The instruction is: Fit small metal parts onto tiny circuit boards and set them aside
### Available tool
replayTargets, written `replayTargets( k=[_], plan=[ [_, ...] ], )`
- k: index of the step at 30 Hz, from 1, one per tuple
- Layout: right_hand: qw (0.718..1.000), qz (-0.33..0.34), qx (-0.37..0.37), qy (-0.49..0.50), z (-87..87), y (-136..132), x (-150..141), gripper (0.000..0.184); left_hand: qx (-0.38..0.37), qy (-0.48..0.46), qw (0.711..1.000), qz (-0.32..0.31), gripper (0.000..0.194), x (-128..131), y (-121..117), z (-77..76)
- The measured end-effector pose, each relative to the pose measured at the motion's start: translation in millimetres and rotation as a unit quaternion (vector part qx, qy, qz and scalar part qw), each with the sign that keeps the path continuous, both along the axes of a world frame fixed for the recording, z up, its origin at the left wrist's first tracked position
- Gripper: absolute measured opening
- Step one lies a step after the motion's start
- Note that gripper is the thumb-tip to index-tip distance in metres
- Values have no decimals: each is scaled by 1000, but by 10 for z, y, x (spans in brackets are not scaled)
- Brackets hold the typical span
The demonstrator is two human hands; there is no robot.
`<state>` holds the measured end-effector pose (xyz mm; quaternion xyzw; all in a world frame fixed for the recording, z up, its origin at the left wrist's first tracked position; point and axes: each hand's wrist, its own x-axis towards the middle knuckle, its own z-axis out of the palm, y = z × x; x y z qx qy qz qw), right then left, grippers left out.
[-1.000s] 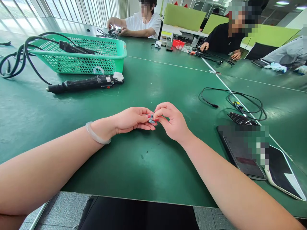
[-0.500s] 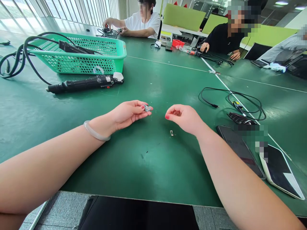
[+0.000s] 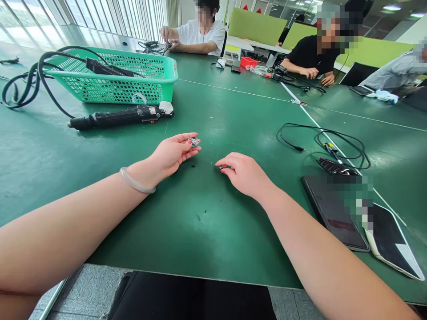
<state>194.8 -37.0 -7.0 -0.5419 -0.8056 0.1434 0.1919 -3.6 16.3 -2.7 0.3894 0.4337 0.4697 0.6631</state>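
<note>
My left hand [image 3: 175,153], with a pale bangle [image 3: 135,181] at the wrist, pinches a small circuit board [image 3: 194,142] between thumb and fingers above the green table [image 3: 227,249]. To its right, my right hand [image 3: 245,172] is closed, thumb against fingers, on a tiny light rectangular frame [image 3: 221,168]; part of the frame is covered by the fingertips. A tiny black piece [image 3: 193,166] lies below the left fingers, and a dark speck [image 3: 205,211] is nearer the table's front edge.
Beyond my left hand lie a black electric screwdriver [image 3: 116,117] and a green basket [image 3: 167,71] with cables. On the right are a coiled cable [image 3: 353,140], a black phone [image 3: 327,204] and another flat device [image 3: 390,226]. Several people sit across the table.
The tiny rectangular frame has left the table and is in my right hand, which moved left. My left hand shifted slightly left with the circuit board; the tiny black piece now shows below it.
</note>
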Motion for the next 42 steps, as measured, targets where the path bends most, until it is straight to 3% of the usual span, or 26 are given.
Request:
replayTargets(
  k=[4, 8, 12, 17, 22, 27, 33, 42],
  plan=[
    [991, 73, 102, -40, -77, -27, -284, 31, 2, 9, 999, 34, 25, 12, 16, -11],
    [986, 102, 113, -71, -129, -2, -412, 28, 0, 4, 999, 42, 26, 19, 22, -18],
    [993, 59, 99, -14, -157, 51, -333, 19, 1, 12, 1000, 6, 24, 25, 6, -21],
    [994, 29, 101, 29, -145, 69, -250, 20, -4, 32, 997, -64, 23, 42, -44, -10],
    [973, -79, 158, 148, -51, 6, -230, 15, 4, 62, 991, -115, 24, 70, -114, 22],
    [963, -98, 163, 190, -48, -7, -206, 12, 25, 71, 985, -156, 24, 89, -170, 59],
    [957, -106, 186, 196, -58, -12, -205, 15, 40, 95, 983, -150, 24, 94, -194, 87],
    [964, -111, 148, 189, -18, -35, -213, 17, 55, 111, 981, -149, 24, 95, -190, 105]
  ],
)
